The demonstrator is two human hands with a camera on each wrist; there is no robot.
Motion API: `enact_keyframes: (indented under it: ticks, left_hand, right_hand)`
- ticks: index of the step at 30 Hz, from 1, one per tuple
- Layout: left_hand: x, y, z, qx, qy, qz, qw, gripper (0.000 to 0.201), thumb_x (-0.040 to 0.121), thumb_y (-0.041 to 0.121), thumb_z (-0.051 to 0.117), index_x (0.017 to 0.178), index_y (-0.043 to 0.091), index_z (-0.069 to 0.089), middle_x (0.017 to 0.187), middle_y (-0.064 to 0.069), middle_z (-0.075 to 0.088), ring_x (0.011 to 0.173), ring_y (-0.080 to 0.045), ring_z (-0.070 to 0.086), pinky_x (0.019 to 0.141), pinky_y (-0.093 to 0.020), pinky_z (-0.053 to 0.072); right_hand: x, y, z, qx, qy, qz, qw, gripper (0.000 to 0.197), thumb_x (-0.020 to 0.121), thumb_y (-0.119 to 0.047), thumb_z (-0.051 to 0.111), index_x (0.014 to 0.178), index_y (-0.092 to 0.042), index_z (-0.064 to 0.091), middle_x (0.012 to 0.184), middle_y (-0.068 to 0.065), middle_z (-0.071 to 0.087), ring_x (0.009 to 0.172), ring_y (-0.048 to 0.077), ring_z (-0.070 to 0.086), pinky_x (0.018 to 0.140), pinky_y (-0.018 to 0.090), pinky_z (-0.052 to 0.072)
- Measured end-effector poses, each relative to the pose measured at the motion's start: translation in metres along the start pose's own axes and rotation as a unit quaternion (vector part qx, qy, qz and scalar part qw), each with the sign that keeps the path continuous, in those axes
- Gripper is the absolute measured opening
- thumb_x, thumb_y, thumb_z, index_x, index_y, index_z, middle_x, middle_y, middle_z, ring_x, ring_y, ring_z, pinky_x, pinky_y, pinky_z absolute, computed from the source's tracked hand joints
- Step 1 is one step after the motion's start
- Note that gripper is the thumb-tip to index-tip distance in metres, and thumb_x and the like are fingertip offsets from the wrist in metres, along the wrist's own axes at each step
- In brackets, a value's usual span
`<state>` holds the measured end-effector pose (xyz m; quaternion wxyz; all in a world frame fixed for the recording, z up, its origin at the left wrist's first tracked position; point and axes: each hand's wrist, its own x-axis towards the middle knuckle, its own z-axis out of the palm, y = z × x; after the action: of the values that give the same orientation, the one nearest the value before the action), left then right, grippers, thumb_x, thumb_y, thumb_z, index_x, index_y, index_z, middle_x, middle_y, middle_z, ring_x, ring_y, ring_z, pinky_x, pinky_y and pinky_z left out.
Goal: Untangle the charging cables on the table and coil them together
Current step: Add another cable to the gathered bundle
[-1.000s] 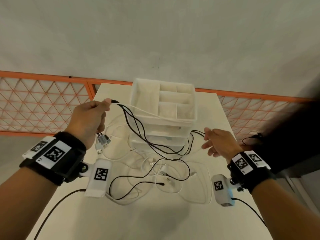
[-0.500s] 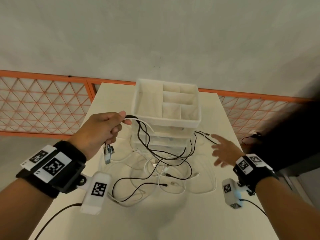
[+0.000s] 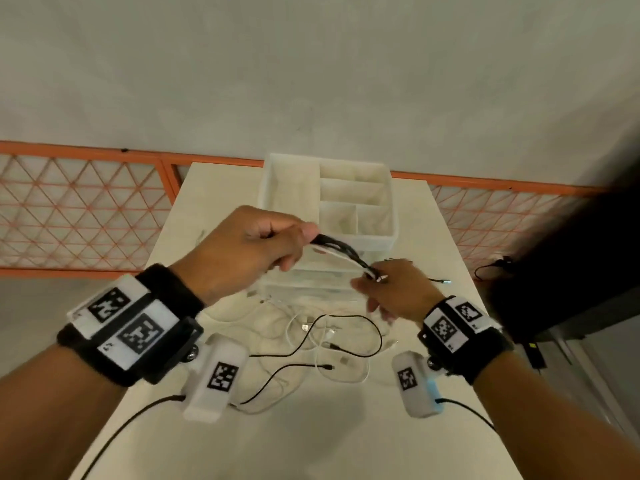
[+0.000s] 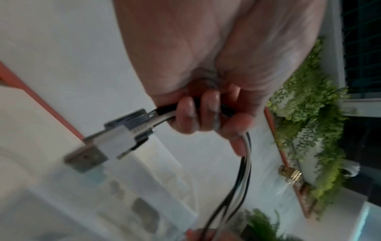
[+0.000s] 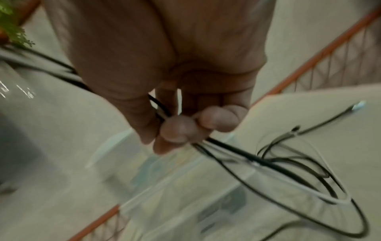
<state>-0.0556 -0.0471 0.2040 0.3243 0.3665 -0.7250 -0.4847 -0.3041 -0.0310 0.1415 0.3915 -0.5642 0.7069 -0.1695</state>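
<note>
Above the middle of the white table [image 3: 221, 441], the left hand [image 3: 242, 252] curls its fingers [image 4: 208, 112] round a bunch of black and white charging cables [image 3: 341, 252], with a cluster of USB plugs [image 4: 115, 138] sticking out past the fist. The bunch runs down and to the right into the right hand [image 3: 398, 289], whose thumb and fingertips [image 5: 179, 128] pinch the same strands; the two hands are near each other, just in front of a white divided organizer [image 3: 325, 199] that stands at the table's far middle. Below the hands, loose loops [image 3: 346, 344] of the black and white cables lie spread on the tabletop between the wrists, some crossing each other, and one black end [image 3: 441, 280] reaches toward the right edge. The near part of the table is bare surface. An orange lattice railing [image 3: 86, 209] runs behind the table's far edge on both sides, and a dark shape [image 3: 571, 265] stands close beside the right edge.
</note>
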Motion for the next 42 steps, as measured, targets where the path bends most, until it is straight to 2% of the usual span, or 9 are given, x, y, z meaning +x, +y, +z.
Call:
enact_keyframes:
  ticks: [7,10,13,18,21,25,32,37,42]
  left_hand:
    - [-0.019,-0.067,0.004,0.169,-0.182,-0.24,0.938,0.027,0.1,0.028,0.051,0.094,0.025,0.077,0.064,0.015,0.06,0.058,-0.002,0.05,0.059,-0.016,0.039]
    - [-0.023,-0.093,0.024,0.239,-0.142,-0.262,0.924,0.031,0.101,0.027,0.044,0.094,0.026,0.073,0.076,0.008,0.062,0.075,-0.019,0.062,0.069,-0.022,0.044]
    - [-0.027,-0.103,0.038,0.253,-0.101,-0.26,0.927,0.031,0.102,0.02,0.042,0.092,0.019,0.071,0.072,0.012,0.055,0.065,-0.009,0.052,0.055,-0.011,0.035]
    - [-0.034,-0.11,0.033,0.124,0.018,-0.273,0.954,0.032,0.102,0.019,0.043,0.081,0.016,0.067,0.065,0.003,0.051,0.055,-0.012,0.041,0.053,-0.024,0.034]
    - [-0.034,-0.106,0.03,0.027,0.065,-0.269,0.961,0.028,0.102,0.021,0.047,0.086,0.012,0.069,0.064,0.003,0.044,0.055,-0.013,0.036,0.053,-0.025,0.033]
    - [-0.028,-0.102,0.028,-0.024,0.086,-0.265,0.96,0.023,0.098,0.023,0.055,0.088,0.009,0.071,0.06,0.003,0.038,0.052,-0.012,0.034,0.05,-0.025,0.033]
    - [-0.03,-0.099,0.016,-0.061,0.119,-0.269,0.954,0.023,0.099,0.018,0.054,0.089,0.003,0.069,0.066,-0.005,0.036,0.051,-0.013,0.031,0.049,-0.025,0.029]
    - [-0.031,-0.096,0.009,-0.089,0.136,-0.258,0.952,0.023,0.099,0.016,0.054,0.093,-0.002,0.067,0.067,-0.004,0.034,0.045,-0.008,0.03,0.045,-0.021,0.029]
    - [-0.027,-0.098,0.013,-0.109,0.143,-0.252,0.951,0.021,0.097,0.015,0.058,0.096,-0.005,0.066,0.058,0.003,0.035,0.046,-0.009,0.03,0.048,-0.024,0.028]
  right_hand:
    - [0.002,0.03,-0.007,-0.049,0.244,-0.139,0.959,0.007,0.085,-0.019,0.075,0.088,-0.024,0.07,0.079,-0.012,0.071,0.056,-0.002,0.058,0.056,0.005,0.041]
    - [0.013,0.06,0.02,-0.084,0.166,-0.064,0.981,0.025,0.087,-0.025,0.074,0.111,-0.027,0.067,0.112,-0.004,0.073,0.076,0.008,0.067,0.074,0.011,0.042]
    - [0.014,0.086,0.039,-0.069,0.056,0.002,0.996,0.051,0.088,-0.028,0.072,0.136,-0.036,0.055,0.133,-0.004,0.064,0.109,0.025,0.067,0.101,0.028,0.046]
    - [0.008,0.101,0.047,-0.036,0.106,-0.001,0.994,0.016,0.089,-0.022,0.069,0.1,-0.033,0.069,0.092,-0.014,0.071,0.077,0.013,0.067,0.079,0.027,0.051]
    - [0.005,0.109,0.068,-0.117,0.059,-0.001,0.991,0.019,0.088,-0.022,0.068,0.077,-0.037,0.066,0.085,-0.015,0.068,0.086,0.011,0.064,0.081,0.023,0.045]
    - [0.003,0.104,0.112,-0.199,-0.05,0.027,0.978,0.035,0.093,-0.035,0.059,0.129,-0.035,0.059,0.127,-0.007,0.054,0.117,0.019,0.057,0.095,0.031,0.046]
    - [0.004,0.07,0.139,-0.138,-0.031,-0.052,0.989,0.013,0.092,-0.017,0.053,0.089,-0.03,0.058,0.079,-0.011,0.062,0.072,0.015,0.059,0.072,0.031,0.053]
    - [0.016,0.064,0.122,-0.207,0.024,0.018,0.978,0.022,0.09,-0.022,0.055,0.109,-0.026,0.065,0.116,-0.002,0.063,0.103,0.023,0.064,0.087,0.033,0.051]
    - [0.017,0.096,0.125,-0.237,-0.001,0.118,0.964,0.054,0.092,-0.037,0.056,0.143,-0.033,0.038,0.134,0.006,0.041,0.108,0.035,0.063,0.092,0.042,0.052]
